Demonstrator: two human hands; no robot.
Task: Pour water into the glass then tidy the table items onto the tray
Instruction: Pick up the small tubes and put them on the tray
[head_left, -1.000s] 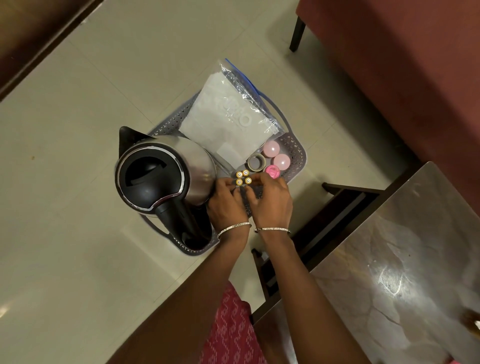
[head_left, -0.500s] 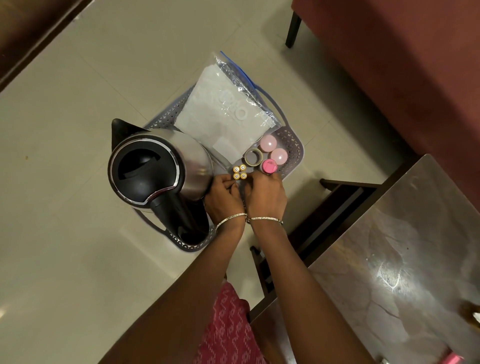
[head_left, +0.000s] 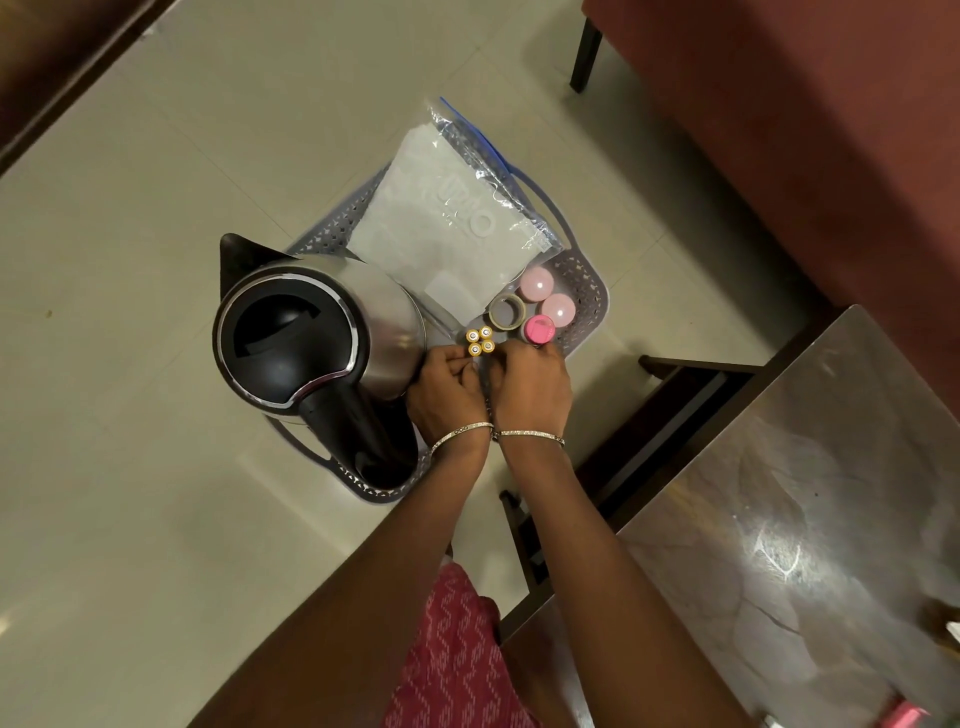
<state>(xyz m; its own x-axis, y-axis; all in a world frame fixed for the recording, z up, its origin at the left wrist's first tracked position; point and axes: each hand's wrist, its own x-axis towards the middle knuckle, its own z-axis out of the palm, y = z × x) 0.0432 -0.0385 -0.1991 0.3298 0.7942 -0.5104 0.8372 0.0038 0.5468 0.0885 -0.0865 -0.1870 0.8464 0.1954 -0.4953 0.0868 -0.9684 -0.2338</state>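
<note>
Head view: four upright batteries (head_left: 479, 341) stand in the grey tray (head_left: 592, 291) on the floor, beside the kettle (head_left: 311, 338); left hand (head_left: 447, 395) and right hand (head_left: 530, 384) have eased back, fingers curled, grip not discernible; placement probably complete, desk (head_left: 805, 493) next.

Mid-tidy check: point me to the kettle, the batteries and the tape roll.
kettle (head_left: 288, 343), head view, black lid.
batteries (head_left: 485, 332), head view, top of one battery.
tape roll (head_left: 521, 310), head view, its rim.

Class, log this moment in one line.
phase: tidying | left hand, right hand: at batteries | batteries: upright on tray | kettle, bag: on tray
</note>
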